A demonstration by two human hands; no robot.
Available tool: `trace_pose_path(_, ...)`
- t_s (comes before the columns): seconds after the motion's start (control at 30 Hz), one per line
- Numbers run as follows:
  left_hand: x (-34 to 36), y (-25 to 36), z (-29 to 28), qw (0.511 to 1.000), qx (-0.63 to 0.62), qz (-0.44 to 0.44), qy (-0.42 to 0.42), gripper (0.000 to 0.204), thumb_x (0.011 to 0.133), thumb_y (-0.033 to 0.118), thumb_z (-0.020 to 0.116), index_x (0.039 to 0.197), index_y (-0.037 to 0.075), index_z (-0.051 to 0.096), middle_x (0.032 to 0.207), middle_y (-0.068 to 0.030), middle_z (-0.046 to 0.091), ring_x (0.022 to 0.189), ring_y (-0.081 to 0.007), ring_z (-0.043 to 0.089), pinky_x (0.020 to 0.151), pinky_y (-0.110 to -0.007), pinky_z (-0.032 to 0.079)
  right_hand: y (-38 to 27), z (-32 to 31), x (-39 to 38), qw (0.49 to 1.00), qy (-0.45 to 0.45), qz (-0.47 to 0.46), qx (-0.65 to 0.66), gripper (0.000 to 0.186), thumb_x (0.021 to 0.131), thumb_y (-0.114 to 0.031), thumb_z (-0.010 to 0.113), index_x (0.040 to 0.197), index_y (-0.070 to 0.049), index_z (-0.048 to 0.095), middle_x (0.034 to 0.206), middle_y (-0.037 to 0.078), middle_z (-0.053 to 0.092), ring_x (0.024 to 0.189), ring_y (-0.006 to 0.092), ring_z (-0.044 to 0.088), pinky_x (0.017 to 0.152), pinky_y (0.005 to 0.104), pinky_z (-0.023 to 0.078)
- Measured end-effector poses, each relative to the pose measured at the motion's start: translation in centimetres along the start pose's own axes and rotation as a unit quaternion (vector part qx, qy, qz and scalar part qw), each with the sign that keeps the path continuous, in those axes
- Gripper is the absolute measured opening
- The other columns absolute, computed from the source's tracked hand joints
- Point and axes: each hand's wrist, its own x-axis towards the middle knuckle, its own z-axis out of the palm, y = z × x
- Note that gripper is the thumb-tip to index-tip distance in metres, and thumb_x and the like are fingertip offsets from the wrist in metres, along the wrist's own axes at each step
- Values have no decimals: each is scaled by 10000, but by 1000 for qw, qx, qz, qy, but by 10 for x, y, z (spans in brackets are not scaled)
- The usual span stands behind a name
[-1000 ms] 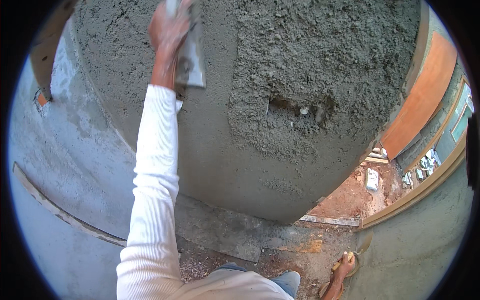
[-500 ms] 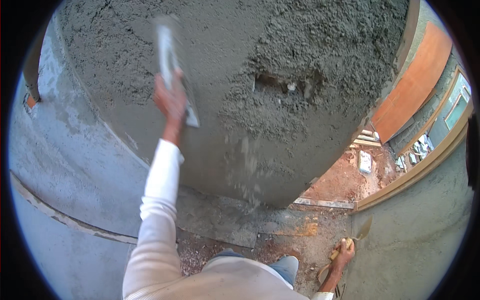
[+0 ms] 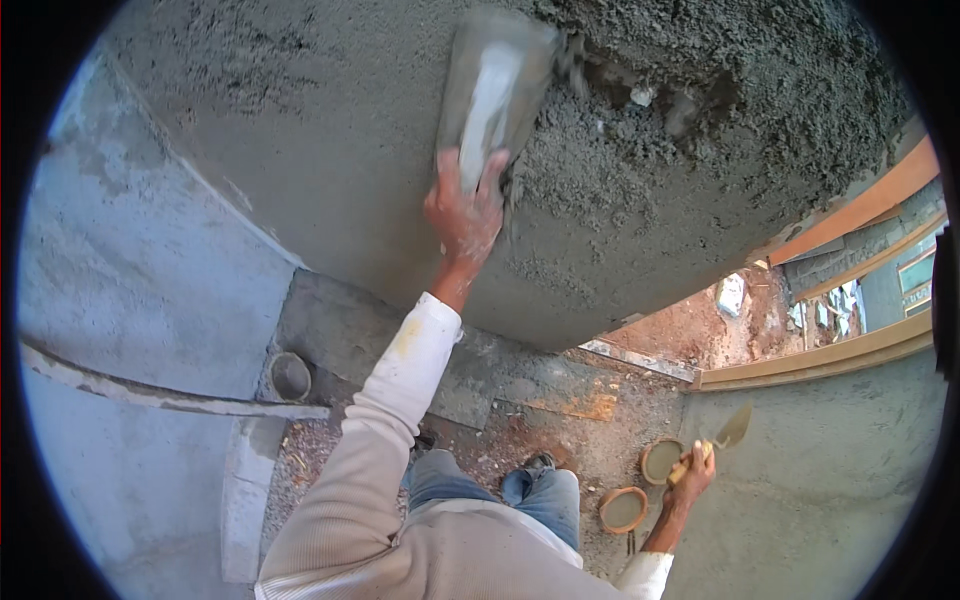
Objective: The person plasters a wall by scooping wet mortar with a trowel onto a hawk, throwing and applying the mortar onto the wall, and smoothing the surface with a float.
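Observation:
My left hand, spattered with grey mix, grips a long plastering float, which is slightly blurred and lies against the wet plastered wall. The float is just left of a rough patch with a ragged recess, a small white piece inside it. My right hand, low at the right, is closed on the wooden handle of a pointed trowel, its blade tipped up and to the right.
Bowls of orange rim and a grey bucket sit on the rubbly ground below. A pale side wall with a ledge stands left. At right are a wooden frame, an orange board and rubble outside an opening.
My left hand and float moved right, first lower, then beside the recess; the float's face now shows more. The view tilted, revealing more ground, bucket and bowls. My right hand still holds the trowel.

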Motion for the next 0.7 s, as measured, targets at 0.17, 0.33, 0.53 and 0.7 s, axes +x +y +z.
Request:
trace_pose_path(0.17, 41, -105, -23, 989, -51, -122, 70, 448, 961, 477, 712, 1010, 44, 611, 827, -85, 630, 763, -183, 589, 690, -397, 503, -24, -75, 18, 997, -31, -17, -65, 171, 970, -228, 689, 1062, -132, 582, 726, -35, 494, 572, 71, 481, 457, 231, 417)
trace_pose_path(0.33, 114, -58, -49, 978, -97, -164, 87, 538, 976, 553, 666, 964, 19, 600, 808, -64, 594, 746, -170, 571, 673, -398, 507, -46, -220, 60, 989, 101, 19, -104, 237, 974, -241, 681, 1141, -103, 585, 719, -24, 489, 565, 83, 491, 444, 245, 413)
trace_pose_path(0.53, -79, 40, 61, 970, -165, -128, 125, 400, 998, 431, 675, 996, 39, 594, 862, -133, 619, 805, -259, 594, 759, -430, 497, -167, -72, 152, 978, -44, -198, -47, 467, 962, -326, 722, 1320, -67, 570, 828, -47, 515, 705, 36, 470, 529, 236, 398)
trace_pose_path(0.7, -26, -27, 17, 984, -31, -146, 96, 477, 987, 495, 668, 1025, 23, 614, 866, -98, 648, 773, -200, 616, 698, -387, 516, -240, 103, 178, 920, -186, -326, -116, 514, 1010, -318, 659, 1435, -62, 525, 970, 51, 625, 780, 94, 588, 569, 211, 498)
